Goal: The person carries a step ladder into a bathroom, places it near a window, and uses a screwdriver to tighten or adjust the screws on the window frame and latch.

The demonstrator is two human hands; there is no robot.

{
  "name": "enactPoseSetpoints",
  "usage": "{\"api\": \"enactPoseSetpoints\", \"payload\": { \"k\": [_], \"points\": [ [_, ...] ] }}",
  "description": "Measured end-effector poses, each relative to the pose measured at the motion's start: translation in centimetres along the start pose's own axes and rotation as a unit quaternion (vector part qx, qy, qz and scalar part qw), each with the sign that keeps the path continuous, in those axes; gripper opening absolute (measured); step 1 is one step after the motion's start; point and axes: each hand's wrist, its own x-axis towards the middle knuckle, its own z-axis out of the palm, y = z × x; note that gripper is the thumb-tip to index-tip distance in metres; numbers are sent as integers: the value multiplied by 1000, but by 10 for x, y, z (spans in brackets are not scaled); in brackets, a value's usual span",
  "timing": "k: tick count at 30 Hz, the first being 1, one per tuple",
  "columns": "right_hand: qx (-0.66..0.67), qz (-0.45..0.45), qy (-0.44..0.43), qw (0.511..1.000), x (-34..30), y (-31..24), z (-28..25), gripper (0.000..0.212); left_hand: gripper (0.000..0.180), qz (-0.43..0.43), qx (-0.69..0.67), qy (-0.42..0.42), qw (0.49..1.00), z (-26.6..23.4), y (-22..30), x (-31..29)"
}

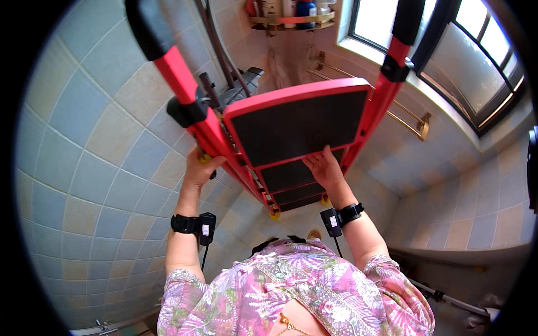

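In front of me stands a red stepladder (228, 147) with black treads and black grips on its long side rails. My left hand (197, 169) is closed around the left rail, its thumb pointing inward near a small yellow part. At the near edge of the wide top step (297, 126), my right hand (325, 169) grips the rim, thumb over it and fingers lower down. Parts of both hands' fingers are hidden by the frame. Beneath the top step, lower treads (287, 175) and yellow-tipped feet show close to the floor.
Tiled wall (89, 162) runs close along the left. A corner shelf (291, 22) with bottles is at the back. To the right are a gold towel rail (412, 126) and a dark-framed window (476, 73). Behind the ladder stand dark poles (224, 50).
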Motion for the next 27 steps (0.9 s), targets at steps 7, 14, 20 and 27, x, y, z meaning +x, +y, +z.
{"api": "enactPoseSetpoints", "payload": {
  "k": [7,14,20,27],
  "points": [
    [36,-78,52,995,-13,34,51,53,46,153,40,-89,983,-15,-5,-8],
    [-14,-123,128,984,-45,26,70,57,49,171,7,-152,974,-19,27,4],
    [-24,-128,142,981,-51,15,63,57,51,135,-53,-211,967,-12,15,6],
    [-116,-139,214,960,-51,0,59,46,47,231,-4,-128,965,-8,6,-5]
  ]
}}
